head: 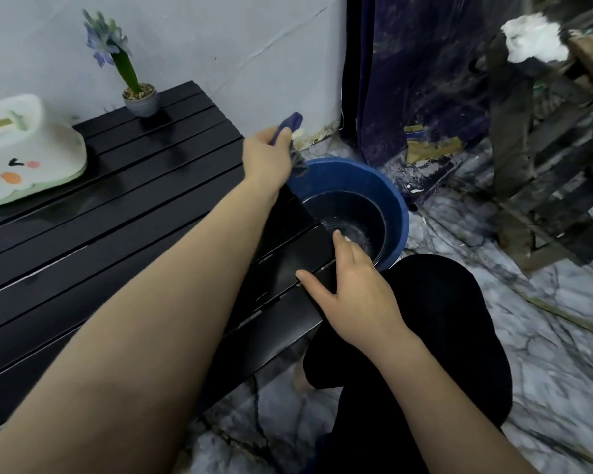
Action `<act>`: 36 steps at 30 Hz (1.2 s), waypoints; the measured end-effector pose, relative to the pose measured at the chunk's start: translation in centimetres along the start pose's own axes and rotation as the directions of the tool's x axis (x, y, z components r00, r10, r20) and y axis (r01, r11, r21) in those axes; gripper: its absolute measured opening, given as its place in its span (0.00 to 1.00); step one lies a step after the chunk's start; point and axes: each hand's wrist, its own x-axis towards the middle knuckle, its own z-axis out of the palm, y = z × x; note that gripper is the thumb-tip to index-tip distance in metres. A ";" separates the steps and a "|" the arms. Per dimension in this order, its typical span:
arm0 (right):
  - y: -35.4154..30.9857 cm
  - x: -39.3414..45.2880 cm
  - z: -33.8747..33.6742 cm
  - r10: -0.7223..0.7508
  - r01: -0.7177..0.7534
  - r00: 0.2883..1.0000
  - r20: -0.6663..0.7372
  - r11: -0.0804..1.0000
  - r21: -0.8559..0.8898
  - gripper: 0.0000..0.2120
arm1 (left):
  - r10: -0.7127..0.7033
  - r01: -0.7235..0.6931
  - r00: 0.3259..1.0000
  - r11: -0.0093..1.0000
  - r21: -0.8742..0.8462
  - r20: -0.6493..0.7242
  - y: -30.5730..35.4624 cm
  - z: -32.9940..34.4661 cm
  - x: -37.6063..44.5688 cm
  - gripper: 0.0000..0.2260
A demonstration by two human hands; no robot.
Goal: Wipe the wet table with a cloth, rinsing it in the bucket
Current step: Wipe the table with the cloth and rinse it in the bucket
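A low black slatted table (124, 213) runs from the lower left to the middle, its surface glossy. A blue bucket (396, 206) with water in it stands on the floor at the table's right end. My left hand (271, 157) is closed on a dark blue cloth (290, 123) at the table's far right corner, just above the bucket's rim; part of the cloth hangs below the fingers. My right hand (353, 285) rests flat on the table's near right corner, fingers spread, fingertips at the bucket's edge.
A small potted purple flower (141, 97) stands at the table's back edge. A white tissue box with a cartoon face (24, 148) sits at the left. My dark-clothed knee (425, 302) is beside the bucket. Dark wooden shelving (545, 165) stands at the right on the marbled floor.
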 end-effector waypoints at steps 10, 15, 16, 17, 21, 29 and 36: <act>0.0 0.2 0.2 -0.005 0.005 1.000 -0.017 1.000 0.003 0.42 | 0.145 -0.280 0.937 0.856 0.434 0.318 -2.2 2.4 -0.2 0.18; 0.0 0.3 0.1 0.000 0.000 1.000 0.001 1.000 0.010 0.42 | 0.140 -0.149 0.988 0.965 0.215 0.057 1.3 -1.4 -0.1 0.21; 0.0 0.3 0.0 0.001 -0.002 1.000 0.007 1.000 0.015 0.42 | 0.190 -0.194 0.981 0.953 0.232 0.038 2.0 -3.3 -0.4 0.21; 0.0 0.3 0.0 0.002 -0.002 1.000 0.011 1.000 0.018 0.41 | 0.254 -0.250 0.967 0.931 0.266 0.021 2.5 -5.3 -1.1 0.20; -0.1 0.4 -0.1 0.011 -0.012 0.999 0.031 1.000 0.011 0.42 | 0.409 -0.315 0.906 0.824 0.472 -0.109 1.1 -14.0 -7.5 0.13; -0.2 0.3 -0.2 0.033 -0.033 0.998 0.050 0.999 0.017 0.41 | 0.262 -0.288 0.948 0.451 0.845 0.183 -7.4 -18.7 -11.7 0.24; -0.2 0.4 -0.2 0.032 -0.032 0.999 0.037 0.999 0.015 0.41 | 0.266 -0.570 0.821 0.414 0.710 0.505 -5.3 -10.4 -5.7 0.20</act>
